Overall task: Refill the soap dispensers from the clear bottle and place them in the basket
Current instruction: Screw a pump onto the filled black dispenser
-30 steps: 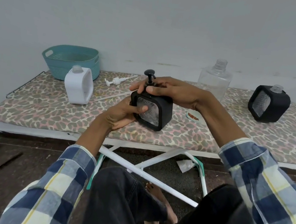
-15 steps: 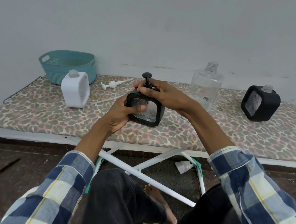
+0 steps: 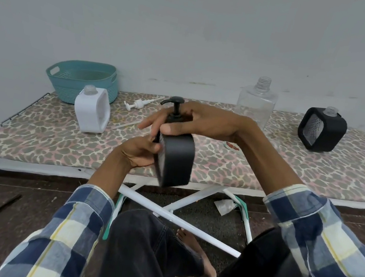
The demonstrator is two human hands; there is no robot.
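Head view: black dispenser (image 3: 177,159) clamped between left grip (image 3: 140,152) below and right grip (image 3: 193,122) atop.

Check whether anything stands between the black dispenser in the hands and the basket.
Yes: the white dispenser stands upright just in front of the basket, partly across the path from the held black dispenser. Lifting over should clear it.

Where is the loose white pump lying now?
In the head view, the white pump lies on the ironing board, left of centre near the wall, between the teal basket and the black dispenser held in both hands.
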